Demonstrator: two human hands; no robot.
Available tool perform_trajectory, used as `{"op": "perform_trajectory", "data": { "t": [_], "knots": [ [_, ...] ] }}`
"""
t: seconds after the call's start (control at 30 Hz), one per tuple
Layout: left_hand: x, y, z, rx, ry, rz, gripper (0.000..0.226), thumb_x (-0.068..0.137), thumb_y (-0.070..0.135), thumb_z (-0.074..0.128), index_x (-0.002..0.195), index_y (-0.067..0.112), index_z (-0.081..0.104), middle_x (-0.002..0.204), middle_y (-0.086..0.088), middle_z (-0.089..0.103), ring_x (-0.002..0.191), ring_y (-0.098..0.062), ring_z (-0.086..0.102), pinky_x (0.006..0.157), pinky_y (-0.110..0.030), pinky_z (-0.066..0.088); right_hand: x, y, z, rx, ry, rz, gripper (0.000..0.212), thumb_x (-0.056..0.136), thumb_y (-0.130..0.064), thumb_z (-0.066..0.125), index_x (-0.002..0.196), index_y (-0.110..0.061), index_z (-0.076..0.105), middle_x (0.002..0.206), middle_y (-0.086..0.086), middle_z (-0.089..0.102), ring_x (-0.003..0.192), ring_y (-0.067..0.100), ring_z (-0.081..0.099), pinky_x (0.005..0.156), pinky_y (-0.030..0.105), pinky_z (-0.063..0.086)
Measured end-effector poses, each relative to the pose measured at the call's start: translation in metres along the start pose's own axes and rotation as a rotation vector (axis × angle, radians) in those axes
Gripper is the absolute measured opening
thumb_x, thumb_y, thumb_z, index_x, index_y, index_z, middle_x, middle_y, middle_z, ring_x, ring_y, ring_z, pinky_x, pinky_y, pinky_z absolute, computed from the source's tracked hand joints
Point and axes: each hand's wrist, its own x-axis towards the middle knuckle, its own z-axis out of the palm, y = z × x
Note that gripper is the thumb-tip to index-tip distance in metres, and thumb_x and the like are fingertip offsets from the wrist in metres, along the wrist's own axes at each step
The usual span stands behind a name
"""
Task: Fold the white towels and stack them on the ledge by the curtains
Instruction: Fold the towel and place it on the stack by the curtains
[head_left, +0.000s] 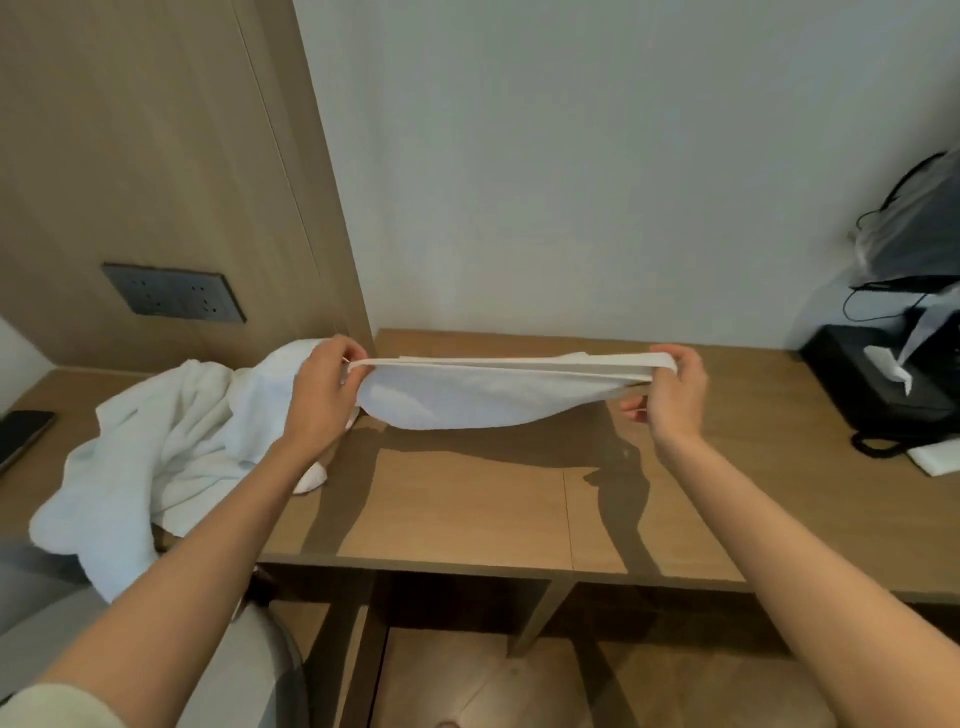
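**Towel pulled flat between both hands**

Holds a white terry-cloth towel in the air just above a brown wooden desk, stretched sideways, with the top hems drawn into a straight line and the cloth below sagging in a shallow curve. Keeps it clear of the desktop, with its shadow thrown on the wood beneath. Grasps the towel's left end in the left hand, fingers curled over the hem. Pinches the right end in the right hand, thumb and upper fingers closed on the hem, lower fingers loosely bent underneath.

Behind and below the left hand, on the left part of the desk: a rumpled heap of white towels, spilling over the front edge. Further left, at the border of the view: a flat black phone lying on the desk. On the wood-panelled wall above the heap: a dark grey socket plate. At the far right of the desk: a black box with a white slip sticking up from it. Above that, against the pale wall: a grey bag.
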Motion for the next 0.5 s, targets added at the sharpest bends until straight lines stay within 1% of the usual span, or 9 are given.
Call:
{"op": "perform_trajectory", "data": {
  "t": [0.07,0.1,0.17,0.2,0.23,0.27,0.33,0.37,0.5],
  "knots": [
    [0.032,0.026,-0.018,-0.036,0.079,0.043,0.003,0.092,0.01,0.056,0.091,0.009,0.058,0.089,-0.002,0.058,0.08,-0.011,0.049,0.066,-0.008,0.035,0.012,-0.048,0.002,0.183,0.076,0.001,0.025,0.093,-0.003,0.033,0.103,-0.018,0.05,0.098,0.009,0.058,0.053,0.018,0.057,0.04,0.022,0.048],
    [0.047,0.041,-0.029,-0.087,0.123,0.052,0.002,0.091,0.009,0.056,0.092,0.01,0.058,0.09,-0.001,0.059,0.08,-0.011,0.05,0.066,-0.006,0.036,0.016,-0.073,0.0,0.271,0.12,-0.038,0.024,0.093,-0.002,0.035,0.102,-0.019,0.05,0.098,0.007,0.058,0.06,0.017,0.058,0.043,0.022,0.049],
    [0.074,0.073,-0.051,-0.258,0.23,0.048,0.006,0.091,0.008,0.057,0.093,0.014,0.056,0.088,0.005,0.058,0.078,-0.003,0.052,0.067,-0.004,0.039,0.023,-0.121,-0.008,0.425,0.174,-0.172,0.024,0.091,-0.001,0.039,0.1,-0.021,0.05,0.094,-0.001,0.055,0.072,0.01,0.058,0.05,0.02,0.05],
    [0.085,0.088,-0.06,-0.354,0.288,0.045,0.008,0.09,0.008,0.058,0.094,0.015,0.055,0.086,0.009,0.057,0.076,0.002,0.052,0.067,-0.005,0.041,0.025,-0.141,-0.012,0.481,0.178,-0.233,0.024,0.091,-0.001,0.039,0.1,-0.021,0.049,0.091,-0.003,0.053,0.074,0.007,0.058,0.052,0.021,0.052],
    [0.095,0.102,-0.067,-0.435,0.339,0.039,0.009,0.09,0.008,0.059,0.095,0.014,0.054,0.086,0.011,0.056,0.074,0.006,0.053,0.066,-0.005,0.041,0.028,-0.156,-0.015,0.519,0.167,-0.259,0.024,0.091,-0.001,0.039,0.1,-0.022,0.048,0.089,-0.003,0.053,0.07,0.007,0.058,0.051,0.022,0.052],
    [0.102,0.114,-0.072,-0.493,0.369,0.024,0.01,0.09,0.009,0.061,0.096,0.013,0.054,0.086,0.012,0.055,0.073,0.007,0.053,0.066,-0.005,0.042,0.03,-0.168,-0.019,0.549,0.148,-0.244,0.023,0.091,-0.002,0.037,0.101,-0.021,0.047,0.086,-0.001,0.054,0.061,0.009,0.059,0.047,0.023,0.051],
    [0.11,0.13,-0.075,-0.536,0.352,-0.01,0.014,0.09,0.01,0.062,0.1,0.011,0.053,0.088,0.013,0.054,0.075,0.002,0.052,0.066,-0.005,0.043,0.033,-0.182,-0.026,0.624,0.116,-0.152,0.02,0.092,-0.003,0.036,0.103,-0.018,0.045,0.077,0.004,0.053,0.038,0.011,0.051,0.038,0.021,0.044],
    [0.11,0.135,-0.074,-0.526,0.319,-0.014,0.014,0.09,0.012,0.062,0.101,0.011,0.053,0.088,0.013,0.053,0.076,0.0,0.052,0.065,-0.005,0.044,0.034,-0.186,-0.03,0.67,0.119,-0.11,0.02,0.092,-0.002,0.037,0.104,-0.017,0.044,0.073,0.005,0.052,0.033,0.011,0.046,0.037,0.019,0.041],
    [0.105,0.145,-0.067,-0.473,0.195,-0.024,0.012,0.093,0.022,0.059,0.096,0.012,0.053,0.082,0.008,0.054,0.069,-0.004,0.05,0.057,-0.01,0.043,0.038,-0.181,-0.053,0.768,0.201,-0.019,0.021,0.086,0.003,0.044,0.101,-0.012,0.046,0.071,0.004,0.051,0.039,0.007,0.042,0.035,0.016,0.034]
  ]
}}
